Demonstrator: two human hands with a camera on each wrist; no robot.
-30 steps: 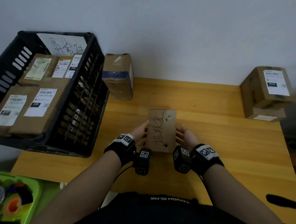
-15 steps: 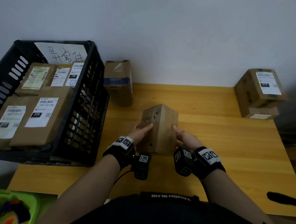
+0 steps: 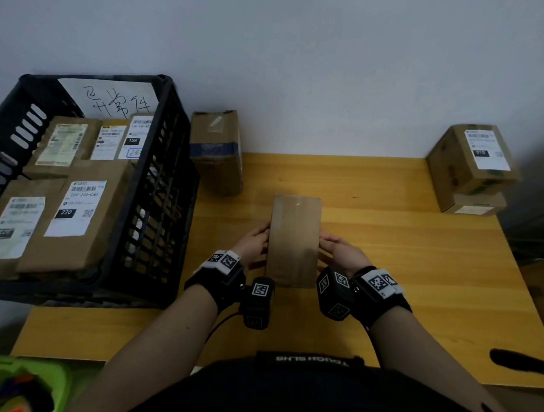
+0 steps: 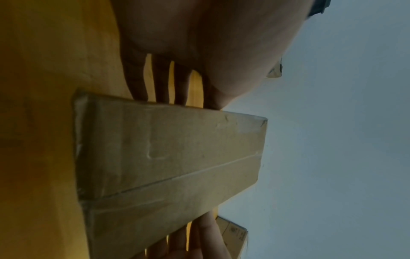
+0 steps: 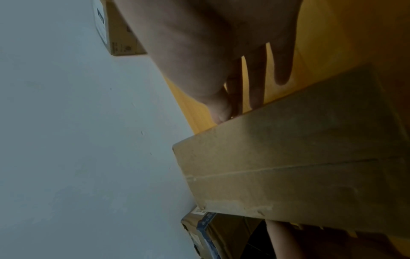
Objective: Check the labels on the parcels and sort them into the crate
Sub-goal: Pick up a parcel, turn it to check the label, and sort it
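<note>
A plain brown parcel [image 3: 294, 241] is held just above the middle of the wooden table [image 3: 418, 276], a taped face with no label turned up. My left hand [image 3: 258, 239] grips its left edge and my right hand [image 3: 330, 245] grips its right edge. In the left wrist view the fingers [image 4: 137, 82] reach behind the parcel [image 4: 168, 157] and the thumb lies on its edge. The right wrist view shows the same hold on the parcel [image 5: 288, 166]. The black crate [image 3: 169, 156] stands at the left with several labelled parcels [image 3: 71, 214] inside.
A box with blue tape [image 3: 216, 152] stands against the wall beside the crate. Two stacked labelled boxes [image 3: 474, 159] sit at the table's far right corner. A green bin [image 3: 19, 381] lies below the table's left end, and a dark object [image 3: 521, 360] at the right front edge.
Both hands have turned the parcel over: the handwritten face that showed a second ago has rolled out of sight, and a plain taped face is now up.
</note>
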